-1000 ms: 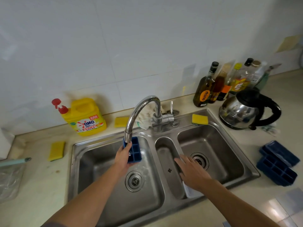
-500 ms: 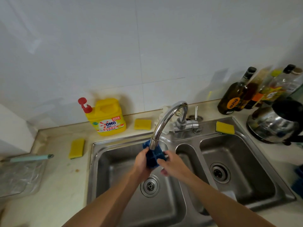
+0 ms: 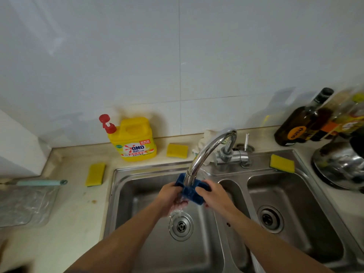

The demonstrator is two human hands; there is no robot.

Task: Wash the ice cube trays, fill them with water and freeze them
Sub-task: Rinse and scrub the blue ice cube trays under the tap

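A dark blue ice cube tray (image 3: 192, 191) is held under the spout of the chrome tap (image 3: 206, 154), over the left basin of the steel sink (image 3: 137, 194). My left hand (image 3: 170, 198) grips its left end and my right hand (image 3: 213, 195) grips its right end. Water runs off the tray and over my left fingers toward the drain (image 3: 181, 226). The tap spout hides the tray's middle.
A yellow detergent jug (image 3: 133, 141) with a red pump stands behind the sink. Yellow sponges (image 3: 96, 174) lie on the counter and sink rim. Bottles (image 3: 303, 123) and a steel kettle (image 3: 340, 164) crowd the right; a clear plastic container (image 3: 25, 205) sits left.
My right hand came over from the sink divider and took hold of the tray's right end. The view shifted left, dropping the other blue trays out of sight. Water now runs over the tray.
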